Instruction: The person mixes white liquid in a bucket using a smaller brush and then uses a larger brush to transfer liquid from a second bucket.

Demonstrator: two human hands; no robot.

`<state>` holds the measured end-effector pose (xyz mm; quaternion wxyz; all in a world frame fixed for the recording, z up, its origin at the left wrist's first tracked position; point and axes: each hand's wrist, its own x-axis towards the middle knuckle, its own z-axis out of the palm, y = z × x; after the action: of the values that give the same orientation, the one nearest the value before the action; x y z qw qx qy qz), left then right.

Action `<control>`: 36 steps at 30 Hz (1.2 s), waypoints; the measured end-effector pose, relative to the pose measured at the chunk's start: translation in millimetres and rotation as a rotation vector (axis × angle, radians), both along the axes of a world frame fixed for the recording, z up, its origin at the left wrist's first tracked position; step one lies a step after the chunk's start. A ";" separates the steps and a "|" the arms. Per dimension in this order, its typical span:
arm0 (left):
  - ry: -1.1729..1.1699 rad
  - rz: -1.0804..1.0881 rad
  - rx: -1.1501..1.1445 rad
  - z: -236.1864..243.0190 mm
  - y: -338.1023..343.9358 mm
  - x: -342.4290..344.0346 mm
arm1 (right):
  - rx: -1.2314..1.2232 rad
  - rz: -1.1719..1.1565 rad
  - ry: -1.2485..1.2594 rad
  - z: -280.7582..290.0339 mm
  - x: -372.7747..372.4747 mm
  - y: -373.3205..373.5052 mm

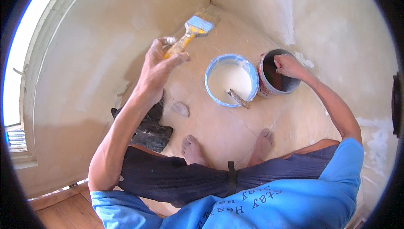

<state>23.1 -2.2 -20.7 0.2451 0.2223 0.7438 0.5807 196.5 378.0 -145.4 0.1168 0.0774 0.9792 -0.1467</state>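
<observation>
Raised at the upper left, my left hand [165,62] grips the yellow handle of a paintbrush [194,29] with a blue ferrule, bristles pointing away from me. My right hand [290,66] is closed over the mouth of a dark, paint-smeared bucket [266,86]; whatever its fingers hold, if anything, I cannot make out. Just left of that bucket stands a blue-rimmed bucket of off-white paint [221,77], with a crusted stick or tool [240,99] leaning inside it near the front.
Dark crumpled material [149,132] and a grey lump [180,109] lie on the tiled floor, near my bare feet [263,144]. Plastered walls [269,5] meet in a corner ahead. A window [23,60] is at the left, with brown boards [63,212] at the lower left.
</observation>
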 end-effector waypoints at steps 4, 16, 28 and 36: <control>0.022 -0.039 0.009 1.9 3.6 0.5 | 0.078 0.140 -0.184 -29.3 3.3 10.6; 0.004 -0.091 0.046 -2.4 3.3 -0.8 | 0.081 0.212 -0.045 -29.0 15.8 7.6; -0.009 -0.310 0.095 11.2 22.8 14.2 | -1.070 -0.189 0.430 124.1 -75.9 -74.3; 0.083 -0.239 -0.164 12.6 31.0 25.2 | 0.060 0.139 0.933 120.5 -91.2 -88.2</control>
<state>48.2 28.8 -8.1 0.2989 0.3125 0.7664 0.4750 105.2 289.8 -24.8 -0.3286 -0.0590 0.9337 -0.1291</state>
